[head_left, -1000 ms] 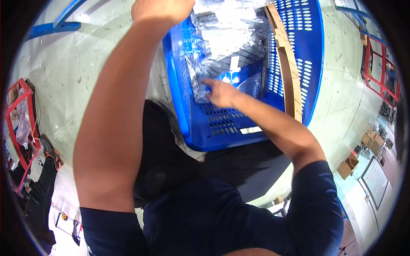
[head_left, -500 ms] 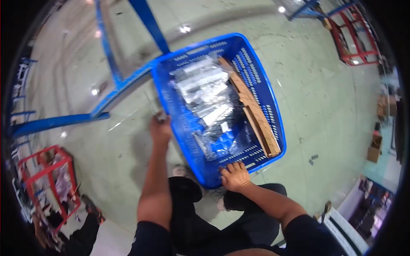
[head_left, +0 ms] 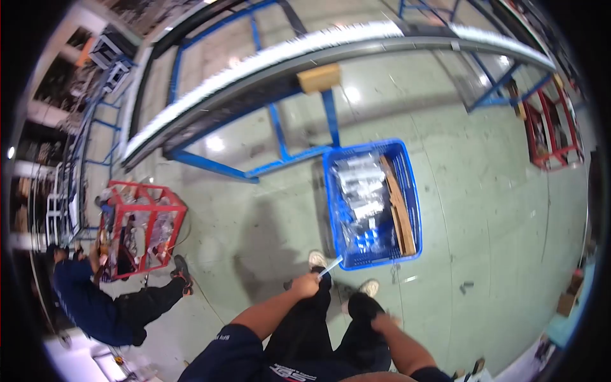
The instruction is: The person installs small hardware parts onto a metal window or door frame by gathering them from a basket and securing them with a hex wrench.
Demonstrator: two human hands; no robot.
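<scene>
My left hand [head_left: 307, 285] is closed around a slim pale stick-like object [head_left: 330, 265], whose exact kind I cannot make out. Its far end points up toward the near left corner of the blue plastic basket [head_left: 375, 262]. Inside the basket lie several silvery pieces in clear plastic wrap [head_left: 359, 188] and a long strip of brown cardboard [head_left: 398, 213]. My right hand [head_left: 384, 322] is beside my right knee, away from the basket; its fingers are blurred.
A long frame [head_left: 254, 71] rests on blue metal stands [head_left: 280, 137] beyond the basket, with a wooden block [head_left: 319, 78] at its edge. Red carts stand at left [head_left: 149, 209] and right [head_left: 533, 137]. Another person [head_left: 95, 296] crouches by the left cart.
My right hand has left the basket's rim and drawn back to my knee. My left hand, formerly beside the basket, is now nearer my body. The view has risen, showing the frame.
</scene>
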